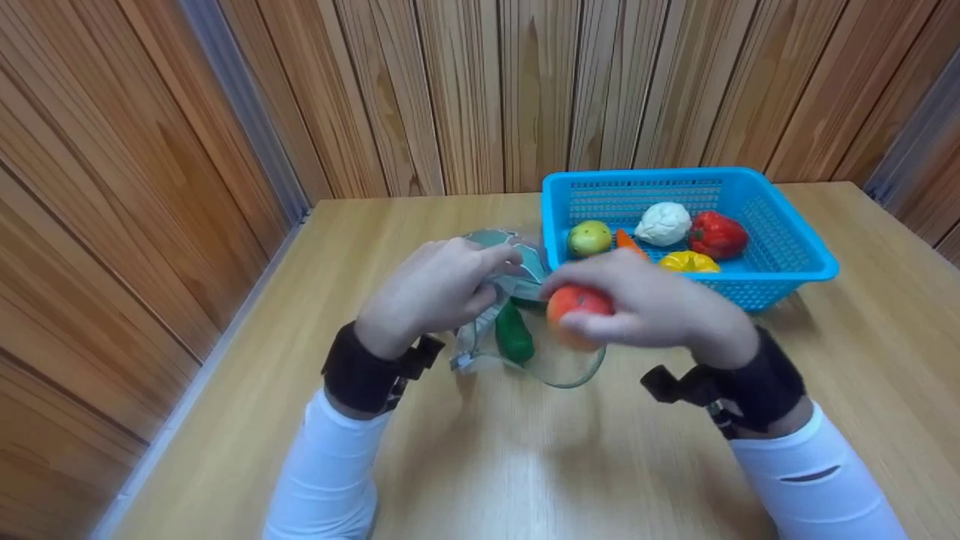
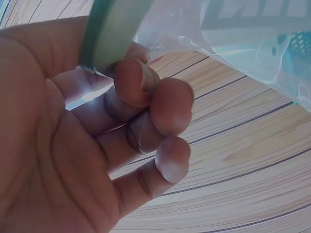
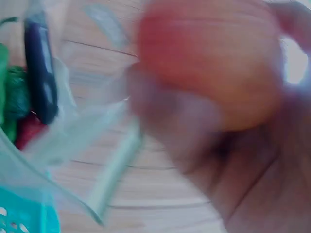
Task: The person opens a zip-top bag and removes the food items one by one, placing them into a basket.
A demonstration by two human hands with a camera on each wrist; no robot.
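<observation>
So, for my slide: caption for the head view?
Left hand holds a clear bag open; right hand brings a tomato.

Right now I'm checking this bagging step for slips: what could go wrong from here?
The right hand grips the round orange-red tomato over the clear plastic zip bag; it could miss the mouth and roll across the wooden table. The left hand pinches only the bag's green rim, which might slip and close the opening.

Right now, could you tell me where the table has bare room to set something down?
Bare table lies between the sleeves, and left of the left hand. Crowded: the clear bag, right hand and blue basket.
</observation>
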